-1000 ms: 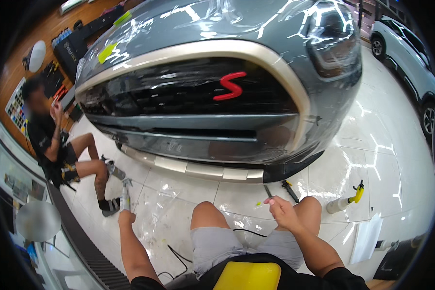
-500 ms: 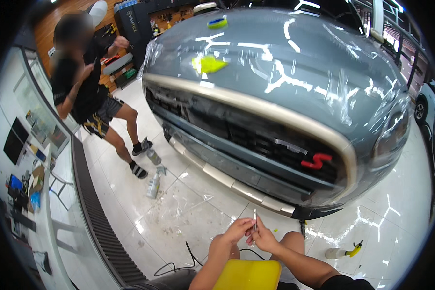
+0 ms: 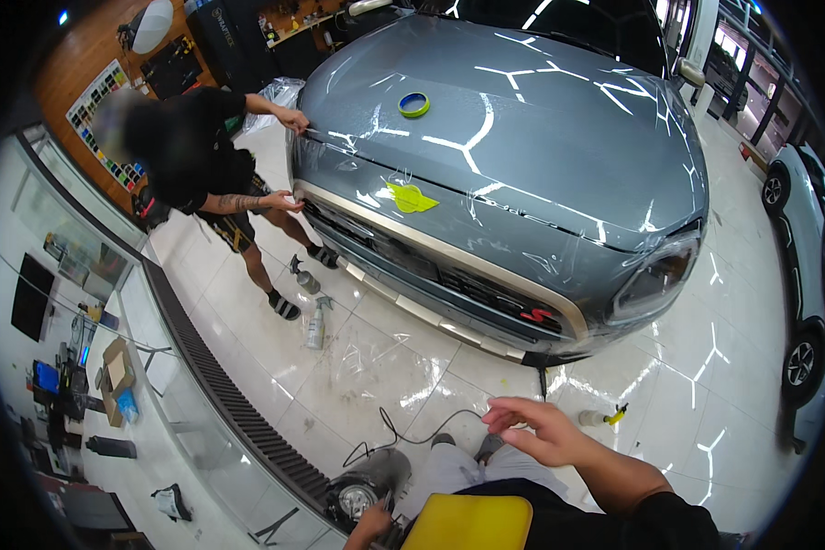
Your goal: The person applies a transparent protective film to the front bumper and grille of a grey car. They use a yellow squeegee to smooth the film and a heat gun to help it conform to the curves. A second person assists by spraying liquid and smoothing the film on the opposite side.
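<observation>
My right hand (image 3: 541, 433) is held up in front of my lap, its fingers stretched out and nothing visible in them. Low beside my left leg, my left hand (image 3: 372, 522) has its fingers curled at a dark rounded thing (image 3: 390, 469) with a shiny round fitting. What that hand grips, if anything, I cannot make out. Ahead stands a grey car (image 3: 541, 119), its front partly covered in wrinkled clear film. On it lie a bright yellow-green patch (image 3: 411, 196) and a roll of tape (image 3: 413, 104). A yellow panel (image 3: 472, 522) sits close to my body.
A co-worker (image 3: 188, 151) leans at the car's front left corner, both hands at its edge. Two spray bottles (image 3: 315, 328) stand on the tiled floor; another with a yellow head (image 3: 603, 416) is at right. A black cable (image 3: 412, 435) loops across the floor. Another car (image 3: 802, 275) is at far right.
My hands were together holding a small thin object; now they are apart, the left lowered to the side. The co-worker has leaned in and reached to the car. My view has shifted.
</observation>
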Available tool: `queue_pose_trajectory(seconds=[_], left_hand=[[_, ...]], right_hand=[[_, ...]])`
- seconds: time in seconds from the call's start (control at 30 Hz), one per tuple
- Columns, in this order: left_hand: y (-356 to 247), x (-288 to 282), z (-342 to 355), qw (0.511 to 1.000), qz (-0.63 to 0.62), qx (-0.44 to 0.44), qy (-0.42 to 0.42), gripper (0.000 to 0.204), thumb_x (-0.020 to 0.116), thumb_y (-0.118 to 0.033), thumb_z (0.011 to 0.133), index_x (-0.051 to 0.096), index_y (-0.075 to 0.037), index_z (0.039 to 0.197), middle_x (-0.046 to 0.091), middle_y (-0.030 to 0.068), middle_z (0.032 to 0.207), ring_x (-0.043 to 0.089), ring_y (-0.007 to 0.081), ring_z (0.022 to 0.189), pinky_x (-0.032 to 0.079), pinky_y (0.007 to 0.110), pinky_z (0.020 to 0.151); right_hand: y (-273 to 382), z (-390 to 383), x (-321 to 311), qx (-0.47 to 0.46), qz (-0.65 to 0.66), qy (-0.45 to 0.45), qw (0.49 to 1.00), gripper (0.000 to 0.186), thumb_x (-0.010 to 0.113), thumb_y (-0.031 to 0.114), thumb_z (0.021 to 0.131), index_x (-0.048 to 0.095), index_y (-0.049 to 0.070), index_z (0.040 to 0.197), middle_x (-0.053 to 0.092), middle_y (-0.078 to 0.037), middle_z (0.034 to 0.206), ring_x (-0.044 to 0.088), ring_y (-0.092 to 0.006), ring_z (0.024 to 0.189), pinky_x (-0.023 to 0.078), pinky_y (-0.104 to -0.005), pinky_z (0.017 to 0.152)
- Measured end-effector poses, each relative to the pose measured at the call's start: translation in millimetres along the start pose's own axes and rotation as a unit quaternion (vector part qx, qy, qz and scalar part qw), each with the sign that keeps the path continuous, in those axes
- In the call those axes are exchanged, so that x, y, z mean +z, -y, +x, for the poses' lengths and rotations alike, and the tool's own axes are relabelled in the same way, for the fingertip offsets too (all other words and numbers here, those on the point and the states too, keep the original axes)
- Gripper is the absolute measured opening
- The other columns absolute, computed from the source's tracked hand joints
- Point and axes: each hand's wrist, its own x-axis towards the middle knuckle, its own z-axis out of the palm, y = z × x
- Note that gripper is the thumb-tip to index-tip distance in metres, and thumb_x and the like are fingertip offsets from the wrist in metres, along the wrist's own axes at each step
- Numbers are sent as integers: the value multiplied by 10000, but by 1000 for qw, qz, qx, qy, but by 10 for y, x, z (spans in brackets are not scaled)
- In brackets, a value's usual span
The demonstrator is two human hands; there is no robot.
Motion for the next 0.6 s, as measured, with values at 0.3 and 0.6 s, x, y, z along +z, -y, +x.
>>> queue_pose_trajectory(seconds=[0.3,0.6], left_hand=[[547,533,-706,965,-228,75,108,533,641,-308,800,549,22,1209,640,148,1099,595,203,974,442,316,865],[210,858,-478,966,-258,-24,-28,289,513,-206,845,616,-31,1051,655,169,887,630,266,834,480,357,741]], right_hand=[[1797,-31,486,-403,-190,317,837,399,595,246,875,553,32,1210,566,-234,1147,565,-377,1021,430,-478,893],[-129,19,840,14,-260,243,934,223,577,204,863,571,45,1020,615,-147,899,600,-327,799,480,-382,706]])
